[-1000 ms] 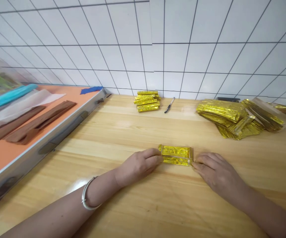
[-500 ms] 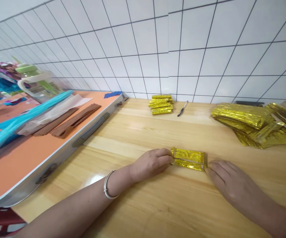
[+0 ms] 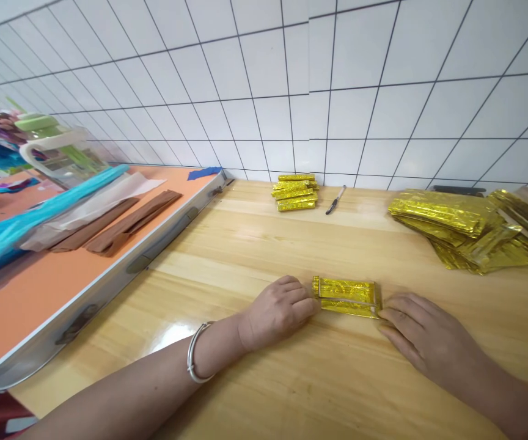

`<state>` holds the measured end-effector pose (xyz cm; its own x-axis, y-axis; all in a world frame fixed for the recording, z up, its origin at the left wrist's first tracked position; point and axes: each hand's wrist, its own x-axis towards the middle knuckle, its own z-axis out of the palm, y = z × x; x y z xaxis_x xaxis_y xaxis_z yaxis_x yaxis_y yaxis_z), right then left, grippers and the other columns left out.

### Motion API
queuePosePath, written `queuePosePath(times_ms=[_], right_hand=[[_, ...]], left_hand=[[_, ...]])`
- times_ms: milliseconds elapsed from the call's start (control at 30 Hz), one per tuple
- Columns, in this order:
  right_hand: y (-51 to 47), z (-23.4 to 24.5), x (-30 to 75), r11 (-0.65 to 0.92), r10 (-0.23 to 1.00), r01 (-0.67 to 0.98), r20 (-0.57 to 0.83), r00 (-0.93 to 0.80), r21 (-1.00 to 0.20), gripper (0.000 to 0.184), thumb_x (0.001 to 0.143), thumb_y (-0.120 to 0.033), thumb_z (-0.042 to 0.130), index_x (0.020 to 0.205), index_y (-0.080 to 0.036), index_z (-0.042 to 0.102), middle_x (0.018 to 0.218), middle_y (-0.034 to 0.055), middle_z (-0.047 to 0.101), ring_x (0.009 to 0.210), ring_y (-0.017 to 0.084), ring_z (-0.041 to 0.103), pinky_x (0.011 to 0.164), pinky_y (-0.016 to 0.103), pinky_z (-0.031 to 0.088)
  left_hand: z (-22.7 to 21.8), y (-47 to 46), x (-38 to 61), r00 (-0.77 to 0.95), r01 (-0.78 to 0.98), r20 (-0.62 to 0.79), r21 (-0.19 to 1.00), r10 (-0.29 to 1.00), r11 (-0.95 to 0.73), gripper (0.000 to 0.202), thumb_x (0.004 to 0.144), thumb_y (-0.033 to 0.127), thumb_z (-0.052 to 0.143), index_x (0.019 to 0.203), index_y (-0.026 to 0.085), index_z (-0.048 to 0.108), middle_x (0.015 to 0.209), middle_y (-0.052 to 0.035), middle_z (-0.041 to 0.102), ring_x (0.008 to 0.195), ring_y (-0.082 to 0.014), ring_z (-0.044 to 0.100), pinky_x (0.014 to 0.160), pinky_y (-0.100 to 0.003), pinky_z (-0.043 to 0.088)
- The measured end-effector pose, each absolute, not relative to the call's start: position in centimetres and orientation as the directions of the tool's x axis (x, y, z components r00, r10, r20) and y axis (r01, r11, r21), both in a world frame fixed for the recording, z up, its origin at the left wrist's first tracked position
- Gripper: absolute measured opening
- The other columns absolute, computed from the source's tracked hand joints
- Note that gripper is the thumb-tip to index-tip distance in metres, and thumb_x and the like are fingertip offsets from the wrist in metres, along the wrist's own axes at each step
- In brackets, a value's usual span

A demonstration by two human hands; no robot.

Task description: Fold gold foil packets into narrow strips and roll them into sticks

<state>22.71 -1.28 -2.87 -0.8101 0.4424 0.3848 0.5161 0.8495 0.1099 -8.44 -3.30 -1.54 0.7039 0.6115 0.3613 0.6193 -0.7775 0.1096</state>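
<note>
A small gold foil packet point(image 3: 345, 296) lies flat on the wooden table point(image 3: 291, 244) in front of me. My left hand point(image 3: 278, 311), with a silver bangle on its wrist, has its fingers curled against the packet's left end. My right hand point(image 3: 422, 339) rests palm down at the right end, and its fingertips pinch that end. Both hands press the packet between them.
A small stack of folded gold packets point(image 3: 294, 192) and a black pen point(image 3: 335, 200) lie by the tiled wall. A large heap of gold foil bags point(image 3: 465, 229) fills the right. An orange table point(image 3: 30, 287) to the left bears brown strips point(image 3: 126, 223), teal material point(image 3: 39, 214) and white paper.
The camera swung to the left and up, so more of the orange table shows. My hands stayed at the packet's two ends and the left fingers curled a little tighter.
</note>
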Motion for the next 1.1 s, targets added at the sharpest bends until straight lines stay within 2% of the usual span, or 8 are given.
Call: queuePosePath(times_ms=[67, 133, 267, 500, 633, 833, 967, 1100], right_hand=[[-1.3, -2.7, 22.5, 0.839, 0.485, 0.542, 0.389, -0.783, 0.044, 0.015, 0.086, -0.023, 0.056, 0.098, -0.017, 0.062, 0.095, 0.0081, 0.064, 0.096, 0.023, 0.057, 0.089, 0.042, 0.048], [-1.5, -2.5, 22.3, 0.829, 0.510, 0.558, 0.387, -0.768, 0.016, 0.013, 0.086, -0.021, 0.055, 0.098, -0.017, 0.061, 0.095, 0.0080, 0.063, 0.095, 0.023, 0.057, 0.087, 0.042, 0.049], [-2.1, -2.3, 22.0, 0.818, 0.507, 0.572, 0.394, -0.766, 0.060, 0.015, 0.086, -0.010, 0.051, 0.097, -0.014, 0.061, 0.096, 0.0098, 0.063, 0.096, 0.024, 0.056, 0.087, 0.043, 0.049], [-2.5, -2.3, 21.9, 0.822, 0.525, 0.568, 0.425, -0.738, -0.028, 0.017, 0.087, -0.009, 0.050, 0.100, -0.013, 0.060, 0.103, 0.0109, 0.061, 0.102, 0.022, 0.054, 0.094, 0.040, 0.047], [-2.5, -2.6, 22.2, 0.826, 0.539, 0.560, 0.389, -0.747, -0.068, 0.021, 0.087, -0.009, 0.050, 0.106, -0.013, 0.058, 0.106, 0.0096, 0.062, 0.106, 0.021, 0.054, 0.098, 0.041, 0.044], [-2.2, -2.2, 22.5, 0.840, 0.533, 0.522, 0.407, -0.742, -0.147, 0.023, 0.085, -0.008, 0.053, 0.107, -0.017, 0.057, 0.101, 0.0060, 0.065, 0.101, 0.019, 0.057, 0.093, 0.039, 0.046], [-2.2, -2.1, 22.5, 0.818, 0.569, 0.541, 0.408, -0.714, -0.193, 0.021, 0.086, -0.010, 0.054, 0.105, -0.018, 0.057, 0.101, 0.0054, 0.065, 0.099, 0.017, 0.058, 0.090, 0.037, 0.046], [-2.1, -2.4, 22.6, 0.813, 0.574, 0.555, 0.405, -0.712, -0.176, 0.020, 0.087, -0.012, 0.053, 0.105, -0.018, 0.057, 0.102, 0.0050, 0.065, 0.099, 0.017, 0.057, 0.091, 0.037, 0.046]], left_hand=[[-1.7, -3.4, -8.3, 0.679, 0.634, 0.380, 0.130, 0.629, -0.763, 0.015, 0.091, 0.016, 0.043, 0.092, 0.017, 0.058, 0.076, -0.0027, 0.063, 0.074, -0.0128, 0.057, 0.075, -0.028, 0.043], [-1.8, -3.4, -8.3, 0.657, 0.643, 0.395, 0.150, 0.642, -0.751, 0.013, 0.091, 0.017, 0.044, 0.092, 0.017, 0.058, 0.076, -0.0024, 0.062, 0.072, -0.0125, 0.057, 0.072, -0.027, 0.043], [-1.7, -3.4, -8.2, 0.641, 0.633, 0.404, 0.204, 0.653, -0.747, 0.011, 0.090, 0.016, 0.046, 0.093, 0.018, 0.057, 0.080, -0.0032, 0.063, 0.075, -0.0127, 0.058, 0.073, -0.026, 0.045], [-1.7, -3.4, -7.7, 0.626, 0.619, 0.389, 0.280, 0.676, -0.734, 0.010, 0.089, 0.014, 0.048, 0.093, 0.019, 0.056, 0.087, -0.0035, 0.065, 0.096, -0.0173, 0.058, 0.085, -0.032, 0.044], [-1.9, -3.5, -7.9, 0.660, 0.599, 0.374, 0.261, 0.651, -0.757, 0.010, 0.089, 0.014, 0.047, 0.096, 0.018, 0.054, 0.094, -0.0040, 0.065, 0.094, -0.0159, 0.059, 0.085, -0.031, 0.045], [-1.4, -3.7, -8.2, 0.722, 0.571, 0.360, 0.170, 0.590, -0.803, 0.013, 0.090, 0.014, 0.045, 0.100, 0.017, 0.053, 0.102, -0.0062, 0.065, 0.082, -0.0151, 0.061, 0.076, -0.030, 0.048], [-1.2, -3.8, -8.2, 0.688, 0.602, 0.363, 0.198, 0.628, -0.773, 0.015, 0.090, 0.014, 0.046, 0.103, 0.019, 0.053, 0.102, -0.0050, 0.066, 0.080, -0.0151, 0.061, 0.072, -0.029, 0.049], [-1.4, -3.8, -8.1, 0.691, 0.588, 0.358, 0.227, 0.628, -0.777, 0.015, 0.090, 0.014, 0.047, 0.103, 0.018, 0.054, 0.101, -0.0048, 0.067, 0.086, -0.0155, 0.062, 0.078, -0.031, 0.049]])
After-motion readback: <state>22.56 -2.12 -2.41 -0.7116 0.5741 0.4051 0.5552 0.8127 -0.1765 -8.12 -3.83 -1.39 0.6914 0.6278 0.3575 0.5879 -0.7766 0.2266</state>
